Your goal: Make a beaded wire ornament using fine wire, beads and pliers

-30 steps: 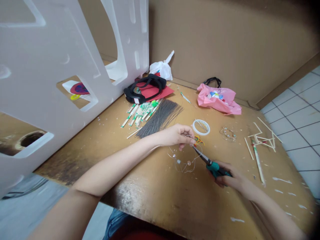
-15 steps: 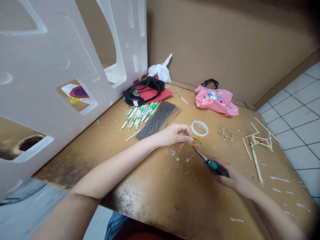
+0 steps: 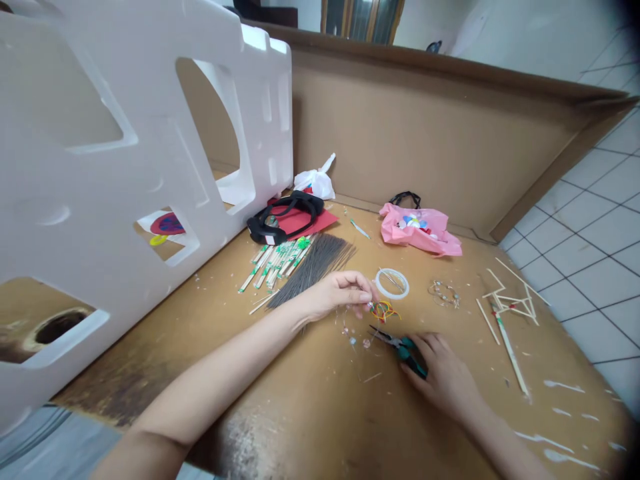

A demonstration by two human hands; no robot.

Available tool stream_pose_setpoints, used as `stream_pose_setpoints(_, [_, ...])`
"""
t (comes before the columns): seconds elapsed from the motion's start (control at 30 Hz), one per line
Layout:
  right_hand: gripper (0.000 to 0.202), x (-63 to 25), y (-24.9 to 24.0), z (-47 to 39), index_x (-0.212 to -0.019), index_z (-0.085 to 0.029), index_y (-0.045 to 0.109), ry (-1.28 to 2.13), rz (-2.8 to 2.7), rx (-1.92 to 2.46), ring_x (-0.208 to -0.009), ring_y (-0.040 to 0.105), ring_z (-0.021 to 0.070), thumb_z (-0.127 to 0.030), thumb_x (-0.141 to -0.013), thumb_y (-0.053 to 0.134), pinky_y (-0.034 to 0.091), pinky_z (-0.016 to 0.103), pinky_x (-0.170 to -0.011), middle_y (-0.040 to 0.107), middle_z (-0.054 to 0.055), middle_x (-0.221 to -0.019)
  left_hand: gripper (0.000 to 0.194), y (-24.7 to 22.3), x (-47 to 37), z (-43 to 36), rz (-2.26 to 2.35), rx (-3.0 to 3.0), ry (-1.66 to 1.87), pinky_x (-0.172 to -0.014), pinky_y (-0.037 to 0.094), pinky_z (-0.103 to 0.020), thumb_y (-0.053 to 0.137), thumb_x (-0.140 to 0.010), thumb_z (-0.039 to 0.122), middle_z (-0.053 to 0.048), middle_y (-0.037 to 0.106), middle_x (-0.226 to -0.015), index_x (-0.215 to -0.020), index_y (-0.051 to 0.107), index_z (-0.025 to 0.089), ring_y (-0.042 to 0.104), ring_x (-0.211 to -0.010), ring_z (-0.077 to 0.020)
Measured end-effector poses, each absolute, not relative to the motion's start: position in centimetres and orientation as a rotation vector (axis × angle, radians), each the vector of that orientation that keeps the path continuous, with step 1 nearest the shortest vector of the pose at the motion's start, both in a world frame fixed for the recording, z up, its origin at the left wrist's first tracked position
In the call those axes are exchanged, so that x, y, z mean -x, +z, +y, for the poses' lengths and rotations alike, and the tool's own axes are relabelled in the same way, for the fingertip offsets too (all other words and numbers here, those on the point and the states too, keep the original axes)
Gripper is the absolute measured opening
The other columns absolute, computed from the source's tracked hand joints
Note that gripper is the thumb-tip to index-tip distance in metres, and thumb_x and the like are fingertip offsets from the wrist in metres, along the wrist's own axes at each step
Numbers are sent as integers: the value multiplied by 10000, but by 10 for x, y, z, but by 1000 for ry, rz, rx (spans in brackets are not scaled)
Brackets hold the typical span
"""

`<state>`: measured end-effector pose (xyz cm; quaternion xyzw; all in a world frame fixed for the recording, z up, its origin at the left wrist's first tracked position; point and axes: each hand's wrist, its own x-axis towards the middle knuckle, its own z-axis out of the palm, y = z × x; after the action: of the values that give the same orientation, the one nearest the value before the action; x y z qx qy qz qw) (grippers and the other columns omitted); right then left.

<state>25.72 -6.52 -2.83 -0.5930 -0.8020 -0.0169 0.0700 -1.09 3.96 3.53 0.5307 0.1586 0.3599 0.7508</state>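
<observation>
At mid-frame, L hand [image 3: 347,293] pinches beaded wire [image 3: 353,341]; just right, R hand [image 3: 441,373] clamped round pliers [image 3: 406,351]; prob. wire-shaping step; next move seems to call for steady L pinch, careful plier aim.

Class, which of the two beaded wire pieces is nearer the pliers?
The beaded wire held by the left hand, just left of the pliers; the other beaded piece lies farther off, right of the white ring.
</observation>
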Motion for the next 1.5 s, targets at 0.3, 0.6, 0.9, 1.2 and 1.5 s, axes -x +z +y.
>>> stream_pose_setpoints(0.3, [470, -255, -25, -57, -1183, -172, 561, 207, -2235, 1611, -1164, 479, 294, -437, -795, 551, 385, 489, -980, 565, 155, -1212, 256, 36, 0, 36, 597, -939, 922, -555, 488, -193, 746, -653, 264, -4, 631, -661, -748, 565, 109, 603, -586, -77])
stream_pose_setpoints(0.6, [557, -183, 37, -30, -1197, -223, 524, 1510, -1383, 1249, -952, 630, 209, -433, -707, 686, 495, 342, -783, 682, 80, -1016, 243, 43, -2, 30, 617, -919, 1121, -615, 501, -206, 730, -662, 261, 3, 641, -673, -750, 555, 116, 618, -644, -86])
stream_pose_setpoints(0.9, [367, -176, 39, -7, -1028, -204, 596, 822, -1451, 1462, -687, 671, 209, -449, -755, 603, 523, 377, -699, 711, 77, -838, 168, 39, 1, 34, 737, -1226, 1214, -639, 474, -231, 644, -744, 258, -28, 680, -704, -777, 532, 137, 631, -633, -103])
stream_pose_setpoints(1.2, [328, -183, 33, -8, -989, -235, 557, 908, -1481, 1422, -568, 626, 181, -481, -772, 562, 523, 335, -574, 682, 40, -741, 190, 31, 0, 40, 792, -1310, 1037, -682, 486, -250, 654, -741, 276, -36, 683, -732, -797, 544, 131, 645, -675, -117])
stream_pose_setpoints(1.5, [347, -189, 42, -1, -752, -208, 581, 1063, -1393, 1381, -513, 574, 133, -535, -659, 651, 491, 297, -553, 683, 26, -669, 226, 26, -1, 42, 714, -1257, 1030, -653, 489, -235, 717, -684, 271, -7, 648, -692, -791, 593, 114, 626, -632, -97])
